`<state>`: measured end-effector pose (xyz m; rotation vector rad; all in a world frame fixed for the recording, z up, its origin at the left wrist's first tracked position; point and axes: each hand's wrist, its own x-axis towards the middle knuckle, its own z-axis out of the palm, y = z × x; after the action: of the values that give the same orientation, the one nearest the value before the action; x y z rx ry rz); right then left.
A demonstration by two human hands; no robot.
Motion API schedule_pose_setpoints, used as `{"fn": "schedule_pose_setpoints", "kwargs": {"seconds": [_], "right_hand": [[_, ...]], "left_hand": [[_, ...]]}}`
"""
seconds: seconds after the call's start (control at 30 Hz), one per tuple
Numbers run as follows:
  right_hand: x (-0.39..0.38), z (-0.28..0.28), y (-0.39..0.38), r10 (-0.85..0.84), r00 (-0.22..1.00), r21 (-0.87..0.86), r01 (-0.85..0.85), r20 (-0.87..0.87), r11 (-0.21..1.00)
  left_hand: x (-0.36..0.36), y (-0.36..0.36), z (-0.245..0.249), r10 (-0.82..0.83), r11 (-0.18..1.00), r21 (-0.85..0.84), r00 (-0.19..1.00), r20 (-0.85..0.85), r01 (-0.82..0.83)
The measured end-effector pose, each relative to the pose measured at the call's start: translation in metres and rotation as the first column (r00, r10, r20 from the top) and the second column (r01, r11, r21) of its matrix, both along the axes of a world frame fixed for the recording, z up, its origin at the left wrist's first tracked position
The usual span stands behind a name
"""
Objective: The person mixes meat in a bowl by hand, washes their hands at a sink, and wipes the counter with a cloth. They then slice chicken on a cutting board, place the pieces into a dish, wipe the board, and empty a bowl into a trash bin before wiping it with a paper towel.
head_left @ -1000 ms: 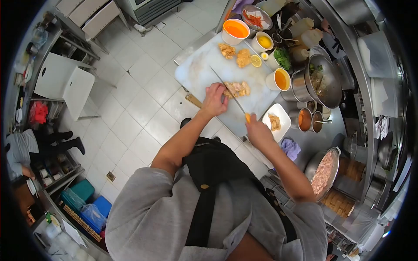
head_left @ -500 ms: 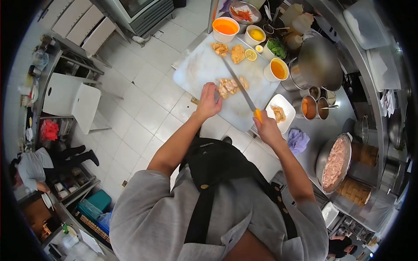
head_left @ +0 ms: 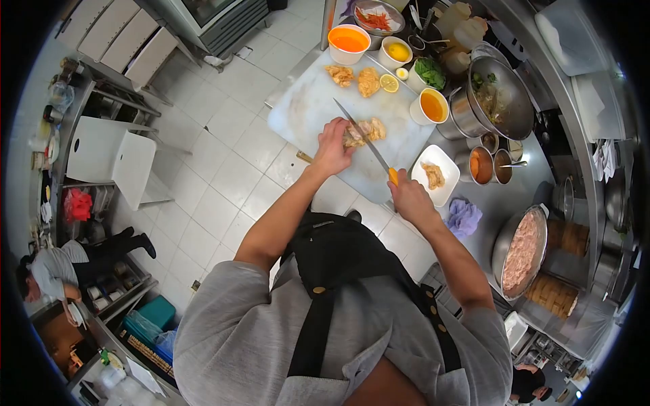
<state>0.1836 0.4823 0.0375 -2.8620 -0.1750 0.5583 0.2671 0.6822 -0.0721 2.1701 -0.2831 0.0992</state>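
Right hand: at right of centre in the frame, the right hand (head_left: 412,196) has its grip clamped on the yellow handle (head_left: 393,176) of the knife.
Knife: the blade of the knife (head_left: 366,141) slants from the handle up and left across the chopped food, its tip over the board; whether the edge touches the food cannot be told.
Left hand: near the centre, the left hand (head_left: 333,149) has bent fingers at the left end of the chopped food; whether its grip closes around any of it cannot be told.
Chopped food: pale golden chopped food (head_left: 374,128) lies in the upper middle of the frame, on the cutting board (head_left: 294,115), partly hidden by the hand and blade.
Upper board: 2 golden lumps (head_left: 368,82) lie side by side but apart, with 1 lemon slice (head_left: 389,83) just beside the right lump.
Upper edge: 1 white tub of bright orange liquid (head_left: 349,40), 1 tub of yellow contents (head_left: 397,51) and 1 tub of green leaves (head_left: 429,72) stand near the board.
Right of board: 1 tub of darker orange liquid (head_left: 433,106) stands near a white dish (head_left: 445,193) with a golden portion (head_left: 433,176) in it.
Right side: a purple cloth (head_left: 464,218) lies on the metal surface (head_left: 486,237), near a big metal bowl of pink mince (head_left: 521,254).
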Motion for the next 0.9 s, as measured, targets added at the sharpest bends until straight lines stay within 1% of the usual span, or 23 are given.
{"fn": "schedule_pose_setpoints", "kwargs": {"seconds": [0.1,0.17,0.23,0.3,0.4,0.47,0.5,0.53,0.6,0.67,0.73,0.8,0.83,0.9], "right_hand": [[0.007,-0.004,-0.001,0.010,1.000,-0.006,-0.010,-0.018,1.000],[0.011,-0.007,-0.001,0.008,0.999,-0.007,-0.008,-0.034,1.000],[0.016,-0.012,-0.002,0.010,1.000,0.070,-0.008,-0.017,0.997],[0.019,-0.017,-0.001,0.006,1.000,0.088,-0.003,-0.030,0.996],[0.025,-0.027,0.001,0.000,0.999,0.121,0.005,-0.041,0.993],[0.028,-0.047,0.003,-0.012,0.999,0.134,0.018,-0.043,0.991],[0.036,-0.068,0.009,-0.027,0.999,0.186,0.030,-0.018,0.982],[0.043,-0.073,0.016,-0.044,0.999,0.240,0.042,0.006,0.970],[0.051,-0.079,0.019,-0.034,0.999,0.249,0.022,0.042,0.968],[0.039,-0.075,0.017,-0.036,0.996,0.262,0.014,0.082,0.965],[0.007,-0.057,-0.003,-0.075,0.995,0.225,0.058,0.070,0.973],[-0.018,-0.030,-0.022,-0.099,0.987,0.240,0.065,0.129,0.969],[-0.023,-0.029,-0.030,-0.105,0.986,0.246,0.070,0.131,0.967],[-0.032,-0.029,-0.045,-0.298,0.948,0.083,0.290,0.114,0.954]], "left_hand": [[0.003,0.000,-0.004,-0.004,1.000,0.000,1.000,-0.007,0.004],[0.003,-0.001,0.001,-0.001,1.000,0.019,1.000,-0.019,0.001],[0.004,-0.003,0.002,-0.002,0.999,0.039,0.999,-0.032,0.003],[0.007,-0.004,0.000,0.003,1.000,0.025,0.998,-0.067,-0.002],[0.008,-0.006,0.003,0.018,0.999,0.035,0.997,-0.076,-0.015],[0.006,-0.007,0.005,0.015,0.999,0.035,0.996,-0.092,-0.012],[0.008,-0.006,0.008,0.018,0.999,0.034,0.995,-0.100,-0.015],[0.008,-0.006,0.007,0.016,0.999,0.039,0.995,-0.098,-0.012],[0.006,-0.007,0.007,0.023,0.998,0.061,0.997,-0.079,-0.018],[0.004,-0.007,0.000,-0.001,0.998,0.060,0.998,-0.056,0.005],[0.006,-0.006,0.000,-0.009,0.999,0.049,1.000,-0.023,0.010],[-0.007,-0.004,0.003,0.168,0.984,0.039,0.982,0.090,-0.172],[-0.010,-0.005,0.007,0.162,0.985,0.045,0.982,0.094,-0.167],[-0.014,-0.009,0.016,0.242,0.964,0.150,0.960,-0.141,-0.221]]}}
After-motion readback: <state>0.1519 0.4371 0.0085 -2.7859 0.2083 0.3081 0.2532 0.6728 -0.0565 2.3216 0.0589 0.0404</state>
